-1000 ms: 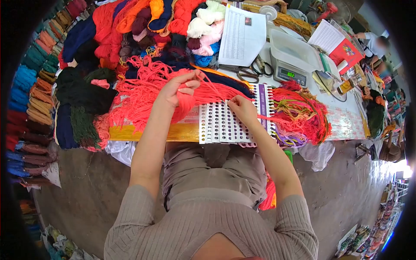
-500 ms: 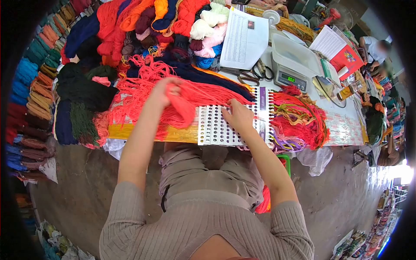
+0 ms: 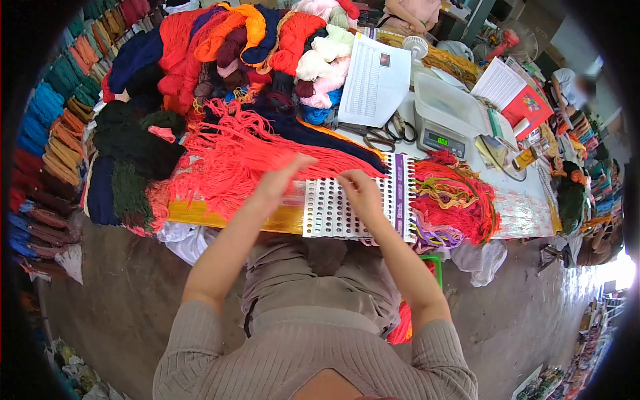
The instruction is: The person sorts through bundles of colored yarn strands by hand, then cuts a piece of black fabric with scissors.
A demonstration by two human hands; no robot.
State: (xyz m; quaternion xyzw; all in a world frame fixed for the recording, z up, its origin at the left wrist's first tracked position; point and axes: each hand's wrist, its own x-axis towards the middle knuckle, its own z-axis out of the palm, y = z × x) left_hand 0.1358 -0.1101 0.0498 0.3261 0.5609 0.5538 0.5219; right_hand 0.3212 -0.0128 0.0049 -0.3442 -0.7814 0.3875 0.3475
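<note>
A white card point(image 3: 325, 212) punched with rows of round holes lies at the table's front, its right strip point(image 3: 400, 193) purple with print. Long strands of coral yarn point(image 3: 220, 157) spread leftward from the card's upper part. My right hand point(image 3: 361, 193) is at the card's holes, fingertips pinched together at the edge of the coral strands; the exact grip is partly hidden. Over the yarn, left of the card, my left hand point(image 3: 285, 175) is slightly blurred, its fingers stretched to the right and nothing visible in them.
Mixed coloured yarn point(image 3: 453, 197) is heaped right of the card. Behind stand scissors point(image 3: 400, 130), a digital scale point(image 3: 443, 141) bearing a clear plastic tub point(image 3: 450, 100), and a printed sheet point(image 3: 375, 80). Several yarn skeins point(image 3: 243, 40) pile at the back left. Other people are farther back.
My left hand has moved right and down, and the coral loop it carried is no longer seen in it. My right hand has shifted slightly left and curled more. The view has tilted up.
</note>
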